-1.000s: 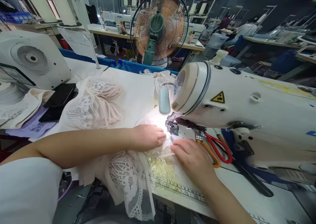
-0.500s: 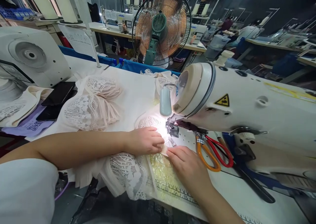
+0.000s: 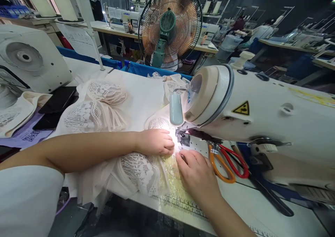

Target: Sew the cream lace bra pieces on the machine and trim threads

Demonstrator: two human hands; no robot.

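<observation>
A white sewing machine [image 3: 261, 115] stands on the table, its presser foot [image 3: 183, 138] lit by a lamp. My left hand [image 3: 156, 142] lies on a cream lace fabric piece [image 3: 138, 167] just left of the foot, fingers curled and pressing the cloth down. My right hand [image 3: 197, 174] rests flat in front of the foot, fingers stretched toward the needle, touching the fabric edge. More of the lace shows beyond the foot [image 3: 157, 122].
Orange and red scissors [image 3: 227, 163] lie right of my right hand. A stack of lace pieces [image 3: 96, 106] sits on the left, with dark phones [image 3: 57, 99] beside it. A standing fan [image 3: 170, 26] and other sewing stations fill the background. A ruler strip [image 3: 180, 204] runs along the table edge.
The fabric has fed away through the presser foot, more lace now lying behind it. Both hands have moved forward with it, closer to the foot.
</observation>
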